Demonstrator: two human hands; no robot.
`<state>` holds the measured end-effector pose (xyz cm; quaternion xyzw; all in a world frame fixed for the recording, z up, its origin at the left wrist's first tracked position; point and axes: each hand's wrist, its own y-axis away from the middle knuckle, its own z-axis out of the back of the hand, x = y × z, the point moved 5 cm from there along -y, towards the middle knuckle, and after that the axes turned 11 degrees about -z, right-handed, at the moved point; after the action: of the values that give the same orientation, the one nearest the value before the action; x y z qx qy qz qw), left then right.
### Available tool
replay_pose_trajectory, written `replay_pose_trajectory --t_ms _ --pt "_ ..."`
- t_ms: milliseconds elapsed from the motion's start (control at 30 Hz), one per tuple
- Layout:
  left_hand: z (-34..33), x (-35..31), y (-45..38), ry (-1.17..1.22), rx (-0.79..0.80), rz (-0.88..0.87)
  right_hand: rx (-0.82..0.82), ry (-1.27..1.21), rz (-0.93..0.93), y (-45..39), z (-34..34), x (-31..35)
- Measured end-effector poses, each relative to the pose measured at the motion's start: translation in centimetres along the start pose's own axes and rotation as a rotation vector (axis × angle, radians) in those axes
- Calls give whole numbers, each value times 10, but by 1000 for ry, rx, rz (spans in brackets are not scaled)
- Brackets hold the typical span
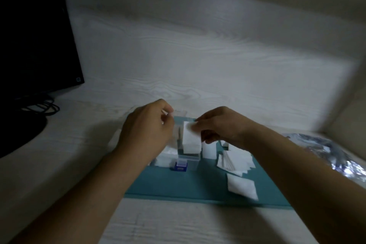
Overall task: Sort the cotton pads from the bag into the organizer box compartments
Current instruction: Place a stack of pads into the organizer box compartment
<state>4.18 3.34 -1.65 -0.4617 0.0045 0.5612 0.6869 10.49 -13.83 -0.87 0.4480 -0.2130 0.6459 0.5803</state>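
At far edge of teal mat (178,184), clear organizer box (188,159) stands, blue latch (179,166) facing you. Your right hand (219,127) pinches stack of cotton pads (191,138) upright over box's middle compartment. Your left hand (146,127) sits curled over box's left side; whether it holds anything, cannot tell. More pads (235,159) piled on mat's right half. Crinkled bag (334,154) lies off mat's right edge.
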Motion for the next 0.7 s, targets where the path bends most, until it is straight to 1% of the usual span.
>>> replay_pose_trajectory --t_ms 133,267,367,467,533,600,700 --pt "-11 6 3 -79 164 12 -56 152 -54 -10 -11 -7" --pt "-23 6 8 -150 298 -20 -142 256 -48 -10 -19 -9" --pt "-26 4 10 -183 330 -55 -194 349 -10 -11 -21 -7" --pt "-28 3 12 -189 344 -70 -208 432 -18 -13 -25 -9" --pt "-28 5 12 -192 355 -68 -203 438 -36 -14 -27 -16" --pt "-29 6 12 -208 372 -73 -234 428 -32 -14 -27 -23" --pt "-31 5 12 -222 375 -99 -323 385 56 -12 -24 -30"
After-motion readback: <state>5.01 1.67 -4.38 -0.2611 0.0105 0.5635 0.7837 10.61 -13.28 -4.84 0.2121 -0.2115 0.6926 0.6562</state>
